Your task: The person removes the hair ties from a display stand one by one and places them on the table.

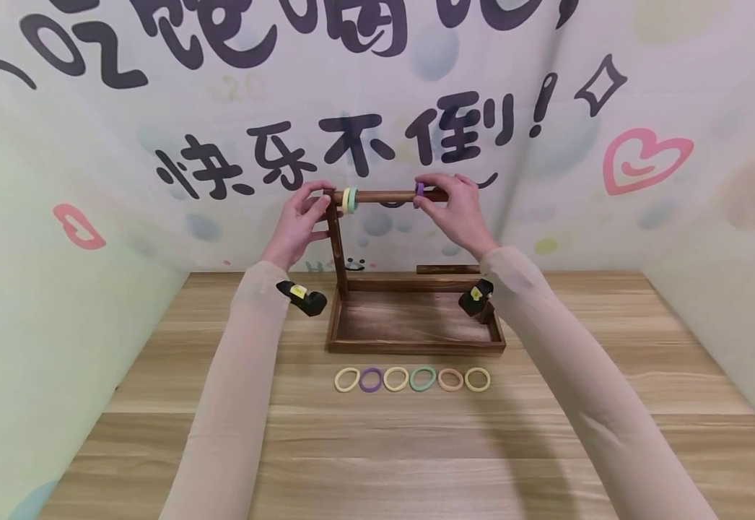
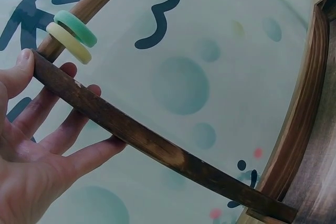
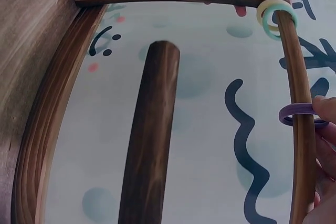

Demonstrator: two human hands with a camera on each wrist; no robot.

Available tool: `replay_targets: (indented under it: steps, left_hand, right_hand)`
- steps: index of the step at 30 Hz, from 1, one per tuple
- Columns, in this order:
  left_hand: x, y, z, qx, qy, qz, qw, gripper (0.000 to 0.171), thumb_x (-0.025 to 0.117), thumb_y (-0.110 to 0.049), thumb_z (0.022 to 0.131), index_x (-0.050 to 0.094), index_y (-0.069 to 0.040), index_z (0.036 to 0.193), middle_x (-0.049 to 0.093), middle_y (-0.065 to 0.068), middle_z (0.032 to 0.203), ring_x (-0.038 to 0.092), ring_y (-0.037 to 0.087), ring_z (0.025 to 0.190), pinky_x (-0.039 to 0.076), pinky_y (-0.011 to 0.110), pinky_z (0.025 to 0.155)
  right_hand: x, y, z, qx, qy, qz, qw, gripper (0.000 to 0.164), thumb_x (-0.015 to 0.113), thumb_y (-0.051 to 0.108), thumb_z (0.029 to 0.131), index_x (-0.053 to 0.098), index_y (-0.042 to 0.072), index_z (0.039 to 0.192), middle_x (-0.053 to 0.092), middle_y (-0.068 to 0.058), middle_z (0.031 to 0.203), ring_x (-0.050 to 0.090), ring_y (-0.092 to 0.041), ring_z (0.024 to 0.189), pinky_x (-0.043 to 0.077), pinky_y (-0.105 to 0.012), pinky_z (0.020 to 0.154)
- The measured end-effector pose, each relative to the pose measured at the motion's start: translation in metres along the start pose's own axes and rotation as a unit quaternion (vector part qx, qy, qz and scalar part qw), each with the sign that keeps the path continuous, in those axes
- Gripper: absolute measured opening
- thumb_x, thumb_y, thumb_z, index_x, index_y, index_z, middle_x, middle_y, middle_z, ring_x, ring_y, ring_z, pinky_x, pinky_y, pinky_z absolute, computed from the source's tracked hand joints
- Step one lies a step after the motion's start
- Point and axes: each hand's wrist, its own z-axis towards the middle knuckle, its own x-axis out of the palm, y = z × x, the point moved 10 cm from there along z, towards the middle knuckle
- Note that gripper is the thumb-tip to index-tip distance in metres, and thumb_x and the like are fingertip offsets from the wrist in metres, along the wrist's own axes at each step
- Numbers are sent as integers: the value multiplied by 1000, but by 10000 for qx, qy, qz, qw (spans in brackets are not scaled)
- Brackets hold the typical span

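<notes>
My left hand [image 1: 296,224] holds the top of the upright wooden post [image 1: 337,249], its thumb on the end and fingers behind it. From that post a wooden rod [image 1: 384,196] runs to the right. A pale yellow ring [image 2: 69,43] and a mint green ring [image 2: 76,28] hang on the rod close to the post. Further right, a purple ring [image 3: 296,109] encircles the rod, pinched between the thumb and fingers of my right hand [image 1: 457,211]. That hand covers the rod's right end in the head view.
Below is the stand's rectangular wooden tray base [image 1: 416,347]. Several rings lie in a row before it, including a purple ring [image 1: 371,380], a green ring [image 1: 423,378] and an orange ring [image 1: 450,380]. A lower dark bar [image 3: 149,129] has a free end. A printed wall sheet [image 1: 377,94] hangs behind.
</notes>
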Motion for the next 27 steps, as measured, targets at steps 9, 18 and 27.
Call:
replay_targets:
  steps: [9, 18, 27]
  left_hand:
    - [0, 1, 1, -4, 26, -10, 10000, 23, 52, -20, 100, 56, -19, 123, 58, 14, 121, 61, 31, 108, 42, 61, 92]
    - [0, -1, 2, -36, 42, -71, 10000, 22, 51, -19, 101, 56, -18, 122, 58, 14, 121, 61, 30, 107, 42, 61, 91]
    - [0, -1, -1, -203, 73, -82, 9997, 21, 51, -20, 101, 56, -19, 121, 59, 13, 120, 60, 31, 108, 42, 61, 91]
  right_hand:
    - [-10, -9, -4, 28, -129, 17, 9999, 31, 72, 10, 88, 65, -2, 117, 68, -15, 110, 64, -28, 103, 16, -37, 109]
    - [-21, -17, -7, 53, -152, 234, 9996, 31, 71, 6, 88, 65, -5, 116, 67, -18, 111, 65, -32, 100, 22, -38, 106]
    - [-34, -31, -12, 202, -100, 422, 9989, 31, 70, 4, 89, 63, -7, 117, 66, -20, 109, 59, -33, 102, 31, -42, 97]
